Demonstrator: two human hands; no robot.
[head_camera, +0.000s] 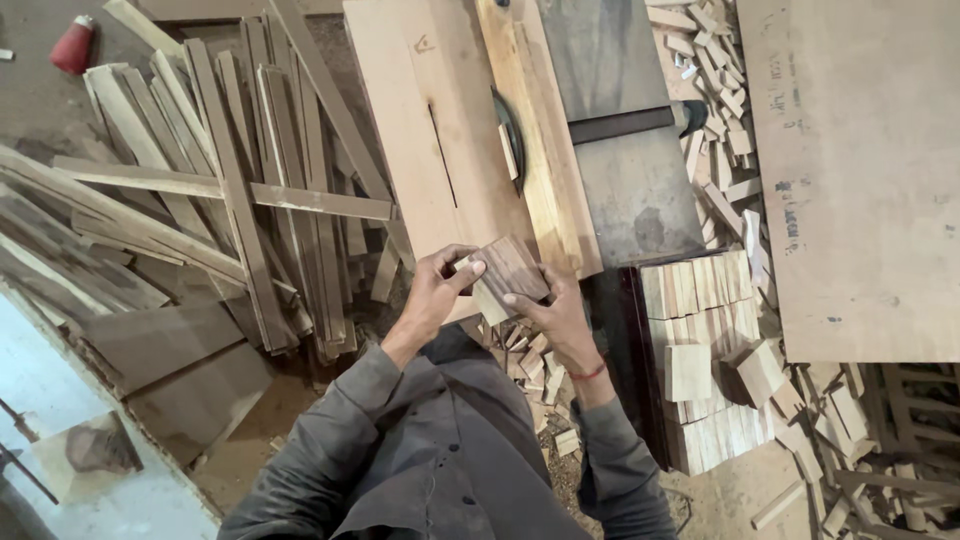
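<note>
Sawdust-strewn workshop floor surrounds a pale plywood saw table (420, 130); a red plastic bottle (74, 44) lies at ten o'clock. Left hand (435, 292) and right hand (556, 315) together grip a dark square wooden block (511, 270), long axis toward two o'clock.

I see my left hand (432, 295) and right hand (553, 312) on a dark, smooth-sawn wooden block (510, 268). At twelve o'clock the bench (400, 120) is pale matt wood; at three o'clock, rough-cut stacked blocks (700, 300).
</note>
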